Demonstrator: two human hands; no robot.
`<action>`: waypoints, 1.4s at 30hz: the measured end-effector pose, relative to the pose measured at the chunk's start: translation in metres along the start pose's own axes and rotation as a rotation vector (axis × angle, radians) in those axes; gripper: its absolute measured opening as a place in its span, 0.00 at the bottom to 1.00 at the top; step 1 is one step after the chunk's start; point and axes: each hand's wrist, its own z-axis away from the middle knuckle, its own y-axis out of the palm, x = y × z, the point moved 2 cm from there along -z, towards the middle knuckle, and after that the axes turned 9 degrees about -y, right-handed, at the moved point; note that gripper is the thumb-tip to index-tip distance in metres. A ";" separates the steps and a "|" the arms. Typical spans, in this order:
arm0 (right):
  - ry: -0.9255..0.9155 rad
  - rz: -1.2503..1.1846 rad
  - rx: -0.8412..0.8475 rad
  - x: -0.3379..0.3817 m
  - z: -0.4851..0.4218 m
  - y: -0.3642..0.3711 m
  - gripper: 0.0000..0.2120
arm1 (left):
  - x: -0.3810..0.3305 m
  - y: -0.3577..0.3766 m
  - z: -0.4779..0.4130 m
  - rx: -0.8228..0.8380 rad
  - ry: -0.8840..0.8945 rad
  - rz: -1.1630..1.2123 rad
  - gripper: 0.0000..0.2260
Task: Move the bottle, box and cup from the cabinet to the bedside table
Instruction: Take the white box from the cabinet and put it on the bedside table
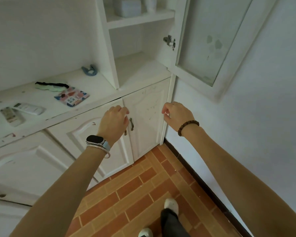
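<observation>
The white cabinet (pixel 140 72) stands open, its glass door (pixel 203 45) swung out to the right. On its upper shelf a pale blue box (pixel 127 6) sits at the top edge of the view, with a white bottle (pixel 150 4) just to its right, cut off by the frame. No cup is visible. My left hand (pixel 114 123) hovers in front of the lower doors near their handles (pixel 131 124), fingers curled, holding nothing. My right hand (pixel 176 115) hangs loosely curled and empty beside the cabinet's right edge.
The counter (pixel 46 106) to the left carries two remote controls (pixel 22 112), a patterned packet (pixel 72 96), a green eye mask (pixel 51 86) and a blue clip (pixel 90 70). A white wall (pixel 246 125) closes the right. Orange floor tiles (pixel 135 190) lie below, where my shoes show.
</observation>
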 end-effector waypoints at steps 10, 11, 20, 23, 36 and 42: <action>-0.138 -0.067 -0.046 -0.057 -0.123 -0.020 0.07 | -0.022 0.017 -0.109 -0.139 -0.074 -0.027 0.08; -0.153 -0.072 -0.055 -0.062 -0.136 -0.026 0.07 | -0.025 0.018 -0.122 -0.154 -0.080 -0.027 0.08; -0.275 -0.158 -0.170 -0.088 -0.238 -0.069 0.07 | -0.052 0.003 -0.215 -0.308 -0.112 -0.042 0.09; -0.307 -0.208 -0.217 -0.088 -0.266 -0.084 0.07 | -0.057 -0.012 -0.240 -0.369 -0.089 -0.054 0.08; -0.328 -0.446 -0.333 -0.065 -0.377 -0.130 0.28 | -0.044 -0.059 -0.345 -0.467 -0.129 -0.130 0.15; -0.274 -0.485 -0.228 -0.047 -0.421 -0.122 0.46 | -0.025 -0.058 -0.379 -0.401 -0.173 -0.176 0.22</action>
